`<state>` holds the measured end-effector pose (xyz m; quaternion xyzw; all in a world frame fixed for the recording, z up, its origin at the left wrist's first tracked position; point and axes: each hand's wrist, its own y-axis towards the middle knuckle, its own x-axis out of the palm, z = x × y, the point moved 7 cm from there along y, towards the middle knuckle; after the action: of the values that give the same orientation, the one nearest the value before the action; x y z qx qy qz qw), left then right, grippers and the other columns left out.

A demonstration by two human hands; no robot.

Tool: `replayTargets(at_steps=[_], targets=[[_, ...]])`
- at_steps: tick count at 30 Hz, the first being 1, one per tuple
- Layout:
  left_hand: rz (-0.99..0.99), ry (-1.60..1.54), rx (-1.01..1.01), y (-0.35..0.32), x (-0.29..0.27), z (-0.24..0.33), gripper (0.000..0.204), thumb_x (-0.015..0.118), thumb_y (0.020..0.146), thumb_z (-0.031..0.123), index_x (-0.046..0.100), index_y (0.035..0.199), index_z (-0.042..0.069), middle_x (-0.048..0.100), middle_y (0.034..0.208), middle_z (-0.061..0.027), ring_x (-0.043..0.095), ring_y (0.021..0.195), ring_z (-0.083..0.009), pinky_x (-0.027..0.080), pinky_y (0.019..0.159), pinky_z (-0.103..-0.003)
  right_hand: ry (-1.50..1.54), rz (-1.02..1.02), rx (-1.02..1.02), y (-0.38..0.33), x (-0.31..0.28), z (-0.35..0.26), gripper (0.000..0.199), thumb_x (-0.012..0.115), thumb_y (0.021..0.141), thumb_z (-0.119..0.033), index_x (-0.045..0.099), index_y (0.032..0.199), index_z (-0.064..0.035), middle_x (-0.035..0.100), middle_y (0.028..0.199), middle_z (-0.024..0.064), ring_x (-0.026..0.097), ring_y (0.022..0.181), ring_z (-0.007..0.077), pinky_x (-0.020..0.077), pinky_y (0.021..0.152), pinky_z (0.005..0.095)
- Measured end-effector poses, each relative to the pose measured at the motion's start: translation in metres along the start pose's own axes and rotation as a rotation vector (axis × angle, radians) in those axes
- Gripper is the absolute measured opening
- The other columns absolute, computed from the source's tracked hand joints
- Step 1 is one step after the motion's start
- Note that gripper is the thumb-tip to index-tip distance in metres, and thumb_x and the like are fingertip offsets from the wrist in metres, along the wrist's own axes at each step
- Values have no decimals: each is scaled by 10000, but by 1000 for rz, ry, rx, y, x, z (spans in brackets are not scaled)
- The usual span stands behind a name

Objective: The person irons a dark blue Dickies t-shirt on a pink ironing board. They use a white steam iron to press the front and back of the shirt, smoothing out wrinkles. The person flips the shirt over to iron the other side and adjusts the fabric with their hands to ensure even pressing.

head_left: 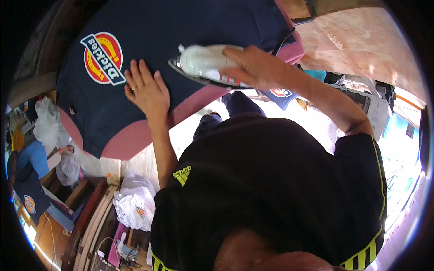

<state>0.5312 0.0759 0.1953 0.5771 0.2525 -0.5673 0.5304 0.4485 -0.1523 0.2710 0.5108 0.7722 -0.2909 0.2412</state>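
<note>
A dark navy garment [149, 27] lies spread over a pink-red covered board [129, 140], and a printed red, yellow and white emblem [103, 58] marks its left part. My left hand [148, 90] rests flat on the cloth just right of the emblem, fingers spread and holding nothing. A white clothes iron [201, 61] is gripped in my right hand [257, 67], its pointed tip toward the left. The iron is over the garment near the board's front edge; its underside is hidden, so I cannot tell whether it touches the cloth.
A dark cord [282, 40] runs by the board's right side. White plastic bags [135, 203] sit at the lower left, with another clear bag [47, 122] farther left. Another dark garment [29, 198] with a similar emblem lies at the far left. A boxy appliance [368, 106] stands at right.
</note>
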Motion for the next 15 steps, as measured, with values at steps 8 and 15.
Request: replayTargets(at_steps=[8, 15], targets=[[-54, 51, -31, -6, 0, 8, 681, 493, 974, 479, 406, 1485, 37, 279, 1595, -201, 214, 1473, -451, 198, 1113, -659, 172, 495, 223, -17, -32, 26, 266, 561, 998, -239, 565, 1135, -11, 645, 838, 252, 714, 702, 322, 566, 591, 383], [-208, -160, 187, -13, 17, 98, 784, 565, 922, 507, 341, 1519, 51, 207, 1626, -185, 132, 1498, -447, 157, 1122, -666, 169, 591, 317, 92, -126, 91, 352, 524, 991, -378, 605, 1150, -75, 555, 954, 228, 650, 714, 299, 536, 653, 408]])
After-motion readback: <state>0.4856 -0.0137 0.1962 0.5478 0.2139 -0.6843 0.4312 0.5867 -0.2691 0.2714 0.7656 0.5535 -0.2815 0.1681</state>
